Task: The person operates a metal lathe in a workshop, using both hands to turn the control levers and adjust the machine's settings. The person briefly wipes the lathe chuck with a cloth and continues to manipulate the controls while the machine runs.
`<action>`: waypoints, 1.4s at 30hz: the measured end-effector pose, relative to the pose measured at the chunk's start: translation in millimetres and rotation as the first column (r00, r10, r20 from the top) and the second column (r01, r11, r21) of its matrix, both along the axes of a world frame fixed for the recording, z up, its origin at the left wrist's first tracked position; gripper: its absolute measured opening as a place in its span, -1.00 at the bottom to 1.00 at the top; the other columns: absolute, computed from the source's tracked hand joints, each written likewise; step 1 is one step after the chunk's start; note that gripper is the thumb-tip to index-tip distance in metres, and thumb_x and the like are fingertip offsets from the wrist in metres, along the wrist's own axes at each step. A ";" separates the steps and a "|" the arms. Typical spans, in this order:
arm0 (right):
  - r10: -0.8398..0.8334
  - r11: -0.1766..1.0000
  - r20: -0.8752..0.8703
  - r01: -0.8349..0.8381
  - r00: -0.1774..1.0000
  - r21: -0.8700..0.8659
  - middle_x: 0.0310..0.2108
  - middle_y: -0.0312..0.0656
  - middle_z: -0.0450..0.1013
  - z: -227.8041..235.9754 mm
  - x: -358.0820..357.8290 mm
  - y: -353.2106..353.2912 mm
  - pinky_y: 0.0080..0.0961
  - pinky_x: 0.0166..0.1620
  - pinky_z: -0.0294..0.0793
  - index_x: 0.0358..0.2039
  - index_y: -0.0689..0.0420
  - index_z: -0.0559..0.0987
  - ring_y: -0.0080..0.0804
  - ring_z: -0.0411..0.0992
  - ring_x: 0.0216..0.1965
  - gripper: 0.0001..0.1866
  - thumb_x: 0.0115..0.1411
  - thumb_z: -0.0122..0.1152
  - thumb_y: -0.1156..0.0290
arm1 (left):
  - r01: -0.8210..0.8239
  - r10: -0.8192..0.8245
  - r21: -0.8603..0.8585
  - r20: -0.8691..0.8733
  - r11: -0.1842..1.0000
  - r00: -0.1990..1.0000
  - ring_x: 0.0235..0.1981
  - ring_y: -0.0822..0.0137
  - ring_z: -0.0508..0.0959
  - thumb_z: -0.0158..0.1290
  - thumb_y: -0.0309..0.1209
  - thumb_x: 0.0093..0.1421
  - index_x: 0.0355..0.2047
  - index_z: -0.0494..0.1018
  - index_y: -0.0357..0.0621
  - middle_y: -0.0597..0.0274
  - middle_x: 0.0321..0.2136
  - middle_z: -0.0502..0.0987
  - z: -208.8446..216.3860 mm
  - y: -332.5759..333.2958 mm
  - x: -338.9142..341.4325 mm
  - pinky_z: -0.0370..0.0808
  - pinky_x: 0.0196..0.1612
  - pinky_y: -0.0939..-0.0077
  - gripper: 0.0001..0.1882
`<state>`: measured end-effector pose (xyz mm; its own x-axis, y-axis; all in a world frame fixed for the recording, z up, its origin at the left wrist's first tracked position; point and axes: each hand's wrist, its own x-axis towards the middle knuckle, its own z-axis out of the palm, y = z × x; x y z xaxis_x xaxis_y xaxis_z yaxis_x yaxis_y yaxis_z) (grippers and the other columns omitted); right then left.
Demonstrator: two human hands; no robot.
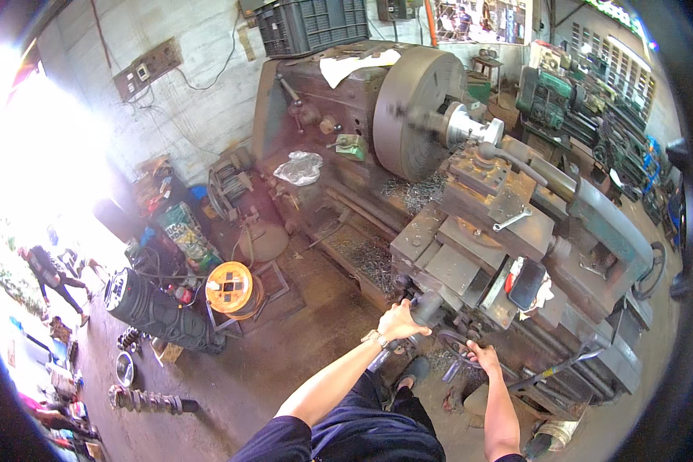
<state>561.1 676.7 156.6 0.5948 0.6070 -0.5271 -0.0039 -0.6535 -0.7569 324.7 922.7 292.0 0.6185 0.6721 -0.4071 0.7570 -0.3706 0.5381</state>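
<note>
A large metal lathe stands before me, its big round chuck (417, 115) blurred as if turning. A bright silver workpiece (463, 125) sticks out from the chuck toward the tool post (481, 171). My left hand (403, 322), with a watch on the wrist, is closed around a crank handle at the front of the carriage (446, 266); its grip is partly hidden. My right hand (483, 356) grips the rim of a dark handwheel (458, 346) below the carriage. A wrench (512, 219) lies on the slide. Beside it, a dark phone (527, 285) rests on a cloth.
Metal chips (369, 266) cover the lathe bed. On the left floor are an orange cable reel (229, 287), a large black tyre (162, 308) and a crankshaft-like part (150, 400). A black crate (312, 27) sits atop the headstock. A person (50, 273) walks at far left.
</note>
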 end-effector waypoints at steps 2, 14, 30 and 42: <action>-0.001 0.998 -0.017 0.002 1.000 0.059 -0.40 -0.13 0.62 -8.8 3.5 -2.9 -0.49 -0.35 0.55 -0.17 0.26 0.67 -0.46 0.55 -0.47 -0.43 0.15 0.34 -0.08 | 0.007 -0.007 -0.027 0.002 1.000 1.000 0.09 -0.12 0.52 0.37 0.28 -0.27 0.21 0.24 -0.36 -0.29 0.06 0.47 1.9 0.2 0.7 0.50 0.11 0.14 0.20; -0.062 0.974 -0.179 0.099 0.982 0.206 -0.31 -0.23 0.59 -29.2 8.4 -9.2 -0.56 -0.44 0.51 -0.10 0.26 0.61 -0.52 0.52 -0.47 -0.57 0.21 0.36 0.16 | -0.042 0.045 -0.078 0.032 0.996 0.998 -0.01 -0.14 0.55 0.41 0.19 -0.28 0.18 0.26 -0.28 -0.26 -0.03 0.49 3.1 -1.8 -1.5 0.54 0.00 0.08 0.13; -0.036 0.991 -0.022 0.039 0.999 0.125 -0.40 -0.11 0.64 -35.2 8.3 -15.3 -0.42 -0.26 0.56 -0.23 0.25 0.68 -0.42 0.58 -0.40 -0.44 0.14 0.34 -0.09 | 0.050 -0.049 0.087 -0.013 0.995 0.999 -0.02 -0.11 0.59 0.31 0.41 -0.28 0.15 0.29 -0.38 -0.26 -0.07 0.55 -8.5 -1.1 0.5 0.56 0.02 0.16 0.23; -0.039 0.988 -0.114 0.055 0.993 0.144 -0.33 -0.09 0.63 -35.9 9.2 -16.9 -0.47 -0.26 0.56 -0.14 0.26 0.66 -0.40 0.57 -0.35 -0.40 0.11 0.41 -0.08 | -0.003 0.003 -0.012 0.009 1.000 1.000 0.10 -0.06 0.52 0.41 0.24 -0.30 0.20 0.27 -0.30 -0.24 0.05 0.48 0.9 0.9 -0.3 0.49 0.14 0.21 0.18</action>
